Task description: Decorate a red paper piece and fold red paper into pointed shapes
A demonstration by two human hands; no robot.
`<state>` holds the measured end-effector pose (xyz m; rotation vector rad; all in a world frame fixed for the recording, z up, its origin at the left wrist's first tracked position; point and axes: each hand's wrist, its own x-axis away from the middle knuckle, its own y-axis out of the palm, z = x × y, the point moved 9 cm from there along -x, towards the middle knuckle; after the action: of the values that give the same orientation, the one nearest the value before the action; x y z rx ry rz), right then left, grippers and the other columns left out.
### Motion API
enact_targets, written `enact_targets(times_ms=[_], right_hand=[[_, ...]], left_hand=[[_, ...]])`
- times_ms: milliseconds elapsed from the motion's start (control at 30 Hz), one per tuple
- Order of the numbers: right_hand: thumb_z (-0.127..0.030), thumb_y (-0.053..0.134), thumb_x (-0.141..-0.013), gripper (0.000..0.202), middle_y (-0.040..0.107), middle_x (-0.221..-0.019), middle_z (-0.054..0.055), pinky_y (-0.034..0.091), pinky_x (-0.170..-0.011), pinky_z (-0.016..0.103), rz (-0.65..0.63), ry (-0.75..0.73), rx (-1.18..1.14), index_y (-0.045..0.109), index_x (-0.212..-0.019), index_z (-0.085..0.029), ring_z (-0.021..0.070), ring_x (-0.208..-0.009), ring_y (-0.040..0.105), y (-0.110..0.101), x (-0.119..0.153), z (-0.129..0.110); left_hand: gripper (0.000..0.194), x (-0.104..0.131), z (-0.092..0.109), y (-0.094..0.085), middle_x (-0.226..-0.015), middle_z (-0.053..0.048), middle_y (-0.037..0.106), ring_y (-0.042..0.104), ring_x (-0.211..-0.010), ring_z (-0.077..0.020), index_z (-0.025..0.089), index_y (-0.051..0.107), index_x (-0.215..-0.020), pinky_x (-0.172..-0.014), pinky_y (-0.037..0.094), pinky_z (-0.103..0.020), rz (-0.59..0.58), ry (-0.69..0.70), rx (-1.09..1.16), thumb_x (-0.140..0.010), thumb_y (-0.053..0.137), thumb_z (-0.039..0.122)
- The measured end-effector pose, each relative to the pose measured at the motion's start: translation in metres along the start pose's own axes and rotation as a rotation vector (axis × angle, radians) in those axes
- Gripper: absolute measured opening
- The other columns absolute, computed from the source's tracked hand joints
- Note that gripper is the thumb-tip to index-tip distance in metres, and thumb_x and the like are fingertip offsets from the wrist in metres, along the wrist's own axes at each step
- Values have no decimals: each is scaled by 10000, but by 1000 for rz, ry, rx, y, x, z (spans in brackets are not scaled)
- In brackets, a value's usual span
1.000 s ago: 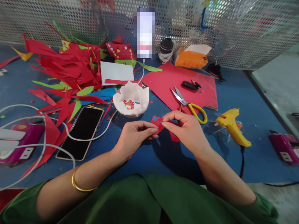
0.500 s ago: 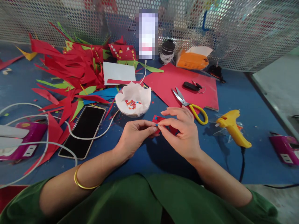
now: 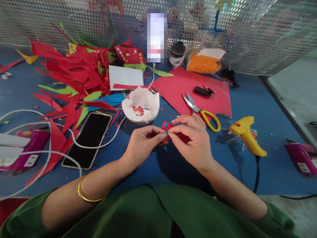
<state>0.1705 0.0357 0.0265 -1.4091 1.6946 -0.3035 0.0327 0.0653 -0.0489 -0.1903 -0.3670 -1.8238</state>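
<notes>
Head view: hands (image 3: pixel 166 132) at red paper (image 3: pixel 165 126).

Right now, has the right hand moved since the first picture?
Yes. Judged against the scissors, the fingertips of the right hand have shifted slightly left, towards the left hand.

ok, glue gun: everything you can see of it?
The glue gun is yellow, seemingly plastic, lying on its side on the blue table, right of the right hand. Pale tip points left; grip slants toward the lower right, with a black cord at its end. Clear plastic lies beside it. No hand touches it.
</notes>
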Motion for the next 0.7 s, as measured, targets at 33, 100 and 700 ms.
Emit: enact_targets(times_ms=[33, 100, 700], right_hand=[[-230, 658, -867, 102, 720, -1001, 23, 384, -1084, 532, -5, 10, -12, 713, -802, -286, 238, -1058, 662, 0, 0, 1], [-241, 666, -874, 81, 719, -1004, 31, 403, -1067, 525, -20, 43, -46, 715, -819, -274, 238, -1051, 662, 1, -1, 4], [-207, 613, -892, 117, 710, -1054, 60, 475, -956, 398, -200, 267, -279, 620, -777, -228, 214, -1075, 652, 16, 0, 28]], left_hand=[[130, 0, 1, 0, -697, -3, 720, 646, -652, -119, 159, 738, -742, -663, 532, -229, 1, 13, -17, -723, 791, 275], [122, 0, 3, 0, -702, -2, 724, 649, -660, -119, 161, 740, -748, -664, 532, -224, -3, 34, -46, -734, 784, 274], [70, 1, 10, -2, -758, -11, 761, 667, -714, -136, 181, 771, -762, -679, 532, -227, 18, 112, -204, -757, 761, 250]])
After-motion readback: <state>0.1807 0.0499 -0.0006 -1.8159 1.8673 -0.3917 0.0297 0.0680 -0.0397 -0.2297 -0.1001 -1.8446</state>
